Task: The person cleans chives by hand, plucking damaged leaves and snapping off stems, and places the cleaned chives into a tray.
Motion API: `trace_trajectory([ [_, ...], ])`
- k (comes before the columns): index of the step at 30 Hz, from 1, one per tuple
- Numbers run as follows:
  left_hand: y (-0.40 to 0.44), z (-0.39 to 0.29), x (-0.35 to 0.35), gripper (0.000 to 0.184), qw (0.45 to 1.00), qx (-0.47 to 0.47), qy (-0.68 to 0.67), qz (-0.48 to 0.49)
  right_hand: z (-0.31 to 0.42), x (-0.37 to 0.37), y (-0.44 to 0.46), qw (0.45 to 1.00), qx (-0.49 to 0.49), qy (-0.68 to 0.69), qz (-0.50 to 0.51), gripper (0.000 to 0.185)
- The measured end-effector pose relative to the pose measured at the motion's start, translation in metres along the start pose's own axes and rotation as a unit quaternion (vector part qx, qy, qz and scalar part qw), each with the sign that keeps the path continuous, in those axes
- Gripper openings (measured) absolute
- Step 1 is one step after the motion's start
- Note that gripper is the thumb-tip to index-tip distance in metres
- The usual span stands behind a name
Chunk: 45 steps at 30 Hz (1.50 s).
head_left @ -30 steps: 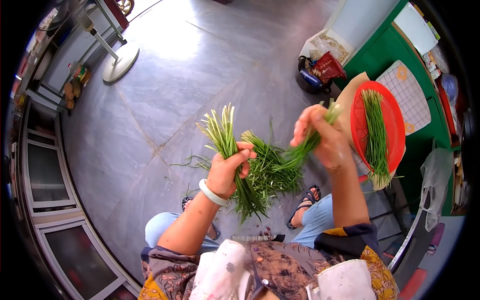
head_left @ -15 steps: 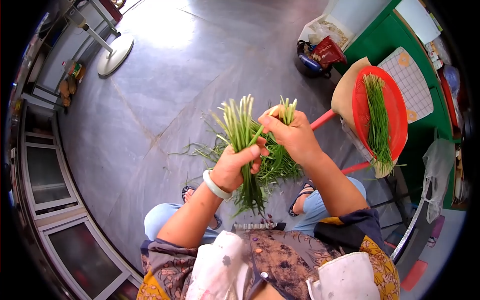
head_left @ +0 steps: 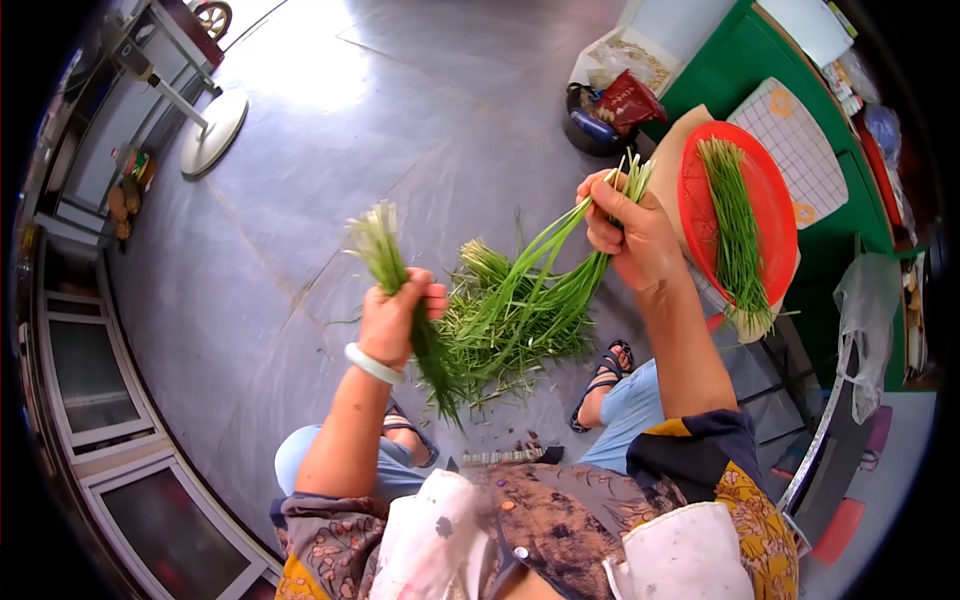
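Observation:
My left hand (head_left: 392, 318), with a pale bangle at the wrist, is closed around a thick bunch of green stalks (head_left: 378, 245), pale ends up and slightly blurred. To the right, my right hand (head_left: 625, 222) pinches a thinner bundle of long green stalks (head_left: 560, 262) near its pale ends; the green parts hang down to the left. Between and below both hands a loose pile of green stalks (head_left: 510, 335) lies on the grey floor. A red oval tray (head_left: 780, 225) at the right holds another bunch of stalks (head_left: 738, 230), apart from my hands.
Under the tray is brown cardboard (head_left: 668, 165). A dark pot (head_left: 592, 135) with packages stands behind it, beside a green cabinet (head_left: 712, 70). A clear plastic bag (head_left: 865, 320) hangs at the right. A fan base (head_left: 215, 135) stands far left; my sandalled feet flank the pile.
My hands have moved apart: the left one to the left with its bunch, the right one up and to the right, with long stalks now trailing from it over the pile. The view has shifted slightly.

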State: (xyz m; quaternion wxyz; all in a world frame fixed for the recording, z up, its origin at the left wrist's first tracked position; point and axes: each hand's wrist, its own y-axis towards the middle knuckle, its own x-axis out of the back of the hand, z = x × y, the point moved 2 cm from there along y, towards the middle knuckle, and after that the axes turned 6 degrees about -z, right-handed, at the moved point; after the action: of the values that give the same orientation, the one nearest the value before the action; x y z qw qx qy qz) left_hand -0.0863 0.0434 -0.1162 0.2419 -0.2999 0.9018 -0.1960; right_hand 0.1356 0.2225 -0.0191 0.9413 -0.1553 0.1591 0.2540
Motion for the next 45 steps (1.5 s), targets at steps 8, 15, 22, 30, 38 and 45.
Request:
trace_trajectory([
  [8,0.000,-0.037,0.035,0.016,0.970,-0.123,0.161,-0.132,0.021,0.028,-0.005,0.998,0.040,0.004,-0.042,0.017],
  [15,-0.008,-0.039,0.015,0.016,0.975,-0.120,0.164,-0.090,0.016,0.020,-0.005,0.999,0.025,0.004,-0.020,0.017],
  [22,-0.007,-0.038,0.012,0.012,0.976,-0.099,0.183,-0.065,0.007,0.012,0.002,1.000,0.010,-0.005,-0.007,0.017],
  [30,-0.016,-0.036,-0.005,0.008,0.989,-0.054,0.140,-0.005,-0.021,-0.010,-0.004,0.992,-0.066,-0.075,0.072,0.015],
  [38,-0.030,-0.019,-0.043,0.015,0.986,0.018,0.023,0.163,-0.058,-0.044,-0.022,0.969,-0.138,-0.108,0.175,0.012],
  [45,-0.031,-0.013,-0.044,0.010,0.987,0.022,0.050,0.153,-0.067,-0.049,-0.019,0.941,0.082,-0.290,0.152,0.018],
])
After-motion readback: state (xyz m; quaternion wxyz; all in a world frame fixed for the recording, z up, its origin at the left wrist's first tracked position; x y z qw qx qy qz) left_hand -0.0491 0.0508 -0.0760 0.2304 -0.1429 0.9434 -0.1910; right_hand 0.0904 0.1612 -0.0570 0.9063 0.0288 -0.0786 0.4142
